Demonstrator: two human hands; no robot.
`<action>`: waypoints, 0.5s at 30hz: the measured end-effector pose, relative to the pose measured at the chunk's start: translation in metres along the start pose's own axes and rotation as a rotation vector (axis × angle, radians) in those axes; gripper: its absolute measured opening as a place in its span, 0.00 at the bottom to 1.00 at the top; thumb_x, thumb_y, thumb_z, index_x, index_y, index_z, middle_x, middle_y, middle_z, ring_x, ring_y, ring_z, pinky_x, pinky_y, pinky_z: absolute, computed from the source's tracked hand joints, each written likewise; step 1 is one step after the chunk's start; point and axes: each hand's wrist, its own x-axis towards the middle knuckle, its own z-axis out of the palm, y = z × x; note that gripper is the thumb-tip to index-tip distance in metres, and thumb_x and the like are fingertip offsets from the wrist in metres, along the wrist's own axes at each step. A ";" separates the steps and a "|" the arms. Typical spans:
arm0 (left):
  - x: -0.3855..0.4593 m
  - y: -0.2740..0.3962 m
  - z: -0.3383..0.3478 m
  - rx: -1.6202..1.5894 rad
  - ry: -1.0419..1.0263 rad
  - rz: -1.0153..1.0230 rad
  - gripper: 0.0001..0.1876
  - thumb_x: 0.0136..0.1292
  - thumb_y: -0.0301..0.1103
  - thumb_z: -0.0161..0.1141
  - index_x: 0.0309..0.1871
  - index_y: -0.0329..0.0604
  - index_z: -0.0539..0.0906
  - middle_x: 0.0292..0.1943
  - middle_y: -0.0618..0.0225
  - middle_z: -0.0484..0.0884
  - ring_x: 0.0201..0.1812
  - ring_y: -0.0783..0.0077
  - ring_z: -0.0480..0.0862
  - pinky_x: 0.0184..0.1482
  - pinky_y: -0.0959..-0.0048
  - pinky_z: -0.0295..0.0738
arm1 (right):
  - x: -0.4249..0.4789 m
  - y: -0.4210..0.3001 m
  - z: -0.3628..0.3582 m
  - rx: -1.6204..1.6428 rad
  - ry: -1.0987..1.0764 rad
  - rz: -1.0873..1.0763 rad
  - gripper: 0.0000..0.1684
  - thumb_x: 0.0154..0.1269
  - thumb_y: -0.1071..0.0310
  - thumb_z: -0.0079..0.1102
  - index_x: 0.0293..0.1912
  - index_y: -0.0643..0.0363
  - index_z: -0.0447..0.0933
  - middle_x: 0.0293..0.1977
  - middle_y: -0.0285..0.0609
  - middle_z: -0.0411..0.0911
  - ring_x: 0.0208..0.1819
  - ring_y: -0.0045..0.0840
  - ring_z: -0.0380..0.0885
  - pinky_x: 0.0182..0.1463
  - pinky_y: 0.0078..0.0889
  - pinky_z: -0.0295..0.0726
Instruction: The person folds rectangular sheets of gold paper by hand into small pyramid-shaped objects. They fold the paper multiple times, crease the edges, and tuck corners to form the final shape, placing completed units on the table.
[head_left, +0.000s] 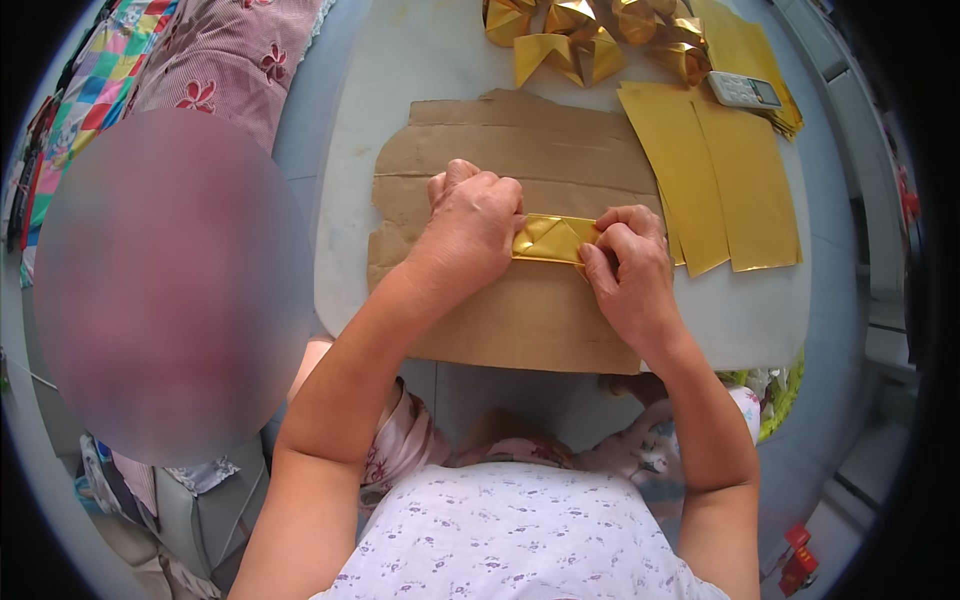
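Note:
A strip of folded gold foil paper lies crosswise over a flat piece of brown cardboard, with creased triangles along its face. My left hand grips its left end, fingers curled in. At the right end, my right hand pinches the foil between thumb and fingers. Flat gold paper sheets overlap the cardboard's right side. Several folded gold foil shapes sit beyond the cardboard at the table's far side.
The cardboard rests on a white table with rounded corners. A white remote control lies on more gold sheets at the far right. Patterned fabric is at the upper left, a grey padded seat at the lower left. A blurred oval hides part of the left.

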 end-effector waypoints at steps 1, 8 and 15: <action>0.000 0.000 0.000 -0.003 -0.001 -0.004 0.03 0.61 0.29 0.64 0.33 0.41 0.82 0.35 0.63 0.84 0.50 0.57 0.76 0.57 0.61 0.63 | 0.000 -0.001 0.000 0.005 -0.003 0.005 0.09 0.61 0.74 0.64 0.28 0.66 0.74 0.45 0.48 0.76 0.50 0.43 0.72 0.53 0.42 0.71; 0.001 0.002 -0.002 -0.014 -0.016 -0.027 0.02 0.61 0.26 0.62 0.33 0.40 0.81 0.35 0.60 0.83 0.50 0.56 0.75 0.58 0.60 0.63 | 0.000 -0.002 0.001 0.022 0.004 0.016 0.09 0.59 0.76 0.64 0.27 0.65 0.73 0.44 0.48 0.76 0.49 0.43 0.71 0.52 0.43 0.71; 0.001 0.000 -0.002 -0.003 -0.021 -0.016 0.02 0.61 0.26 0.63 0.33 0.39 0.81 0.36 0.59 0.83 0.50 0.55 0.76 0.57 0.59 0.64 | 0.001 -0.004 0.000 0.022 0.004 0.031 0.09 0.59 0.76 0.64 0.26 0.64 0.73 0.43 0.48 0.75 0.49 0.42 0.70 0.51 0.43 0.70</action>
